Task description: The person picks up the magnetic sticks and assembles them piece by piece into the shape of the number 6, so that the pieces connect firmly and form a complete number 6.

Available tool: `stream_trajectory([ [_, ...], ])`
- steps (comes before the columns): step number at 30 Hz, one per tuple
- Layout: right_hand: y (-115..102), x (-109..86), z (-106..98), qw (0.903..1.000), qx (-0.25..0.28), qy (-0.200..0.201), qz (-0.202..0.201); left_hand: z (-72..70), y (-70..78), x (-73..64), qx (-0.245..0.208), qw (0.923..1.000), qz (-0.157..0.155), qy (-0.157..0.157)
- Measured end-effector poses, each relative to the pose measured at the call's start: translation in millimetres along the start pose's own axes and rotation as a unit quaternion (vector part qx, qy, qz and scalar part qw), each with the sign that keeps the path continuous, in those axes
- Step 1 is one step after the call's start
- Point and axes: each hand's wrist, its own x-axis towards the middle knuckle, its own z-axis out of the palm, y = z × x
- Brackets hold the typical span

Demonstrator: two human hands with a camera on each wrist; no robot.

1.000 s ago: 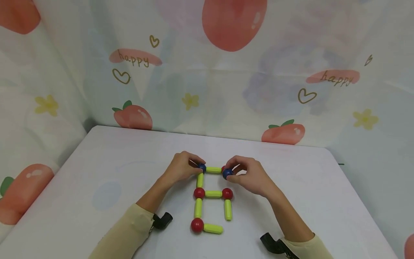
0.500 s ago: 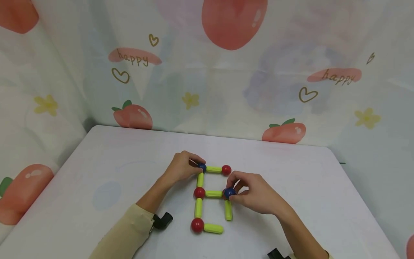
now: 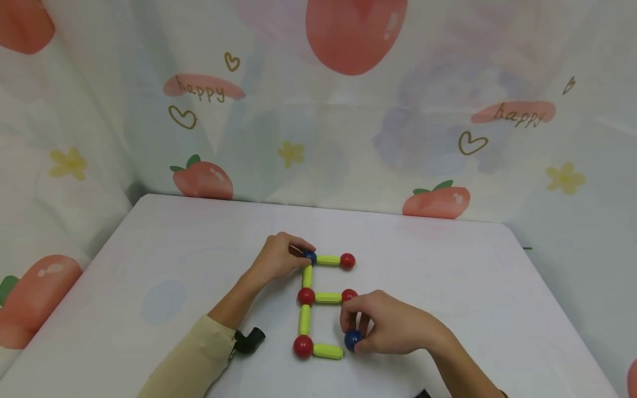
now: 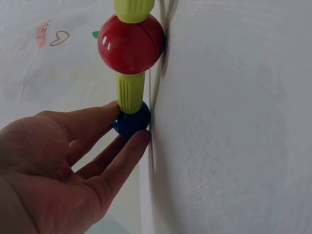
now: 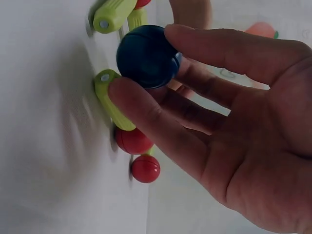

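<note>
On the white table lies a flat figure of yellow-green rods joined by balls. My left hand [image 3: 278, 258] pinches the blue ball [image 3: 311, 257] at its far left corner, between thumb and fingers. My right hand [image 3: 398, 327] holds another blue ball [image 3: 353, 340] by its fingertips, near the free end of the bottom rod [image 3: 328, 351]. In the right wrist view this ball [image 5: 148, 56] is beside the bare ends of two rods, one the right-hand rod [image 5: 112, 102]. That rod is hidden behind my right hand in the head view.
Red balls stand at the far right corner [image 3: 348, 261], the middle left [image 3: 306, 297], the middle right [image 3: 349, 296] and the near left corner [image 3: 303, 347]. A printed curtain [image 3: 328, 166] hangs behind the table [image 3: 149, 249].
My right hand has carried its blue ball toward me, from beside the far right red ball past the middle right one to the near right corner. My left hand keeps its place.
</note>
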Motion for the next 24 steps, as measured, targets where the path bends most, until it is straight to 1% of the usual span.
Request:
stream_trajectory([
  [4, -1, 0.4, 5, 0.9998, -0.011, -0.014, 0.003, 0.3, -0.7, -0.5, -0.001, 1.0000, 0.001, 0.002],
  [9, -3, 0.6, 8, 0.9993, -0.029, -0.018, 0.012, 0.7, -1.2, -1.0, 0.001, 1.0000, 0.000, 0.004],
  [16, -6, 1.1, 12, 0.9976, -0.068, -0.008, 0.012, 1.0, -1.5, -1.0, -0.003, 1.0000, -0.001, 0.004],
  [24, -4, 3.6, 15, 0.9961, -0.083, 0.009, 0.030, 0.4, -0.3, -1.3, -0.005, 1.0000, -0.004, 0.001],
])
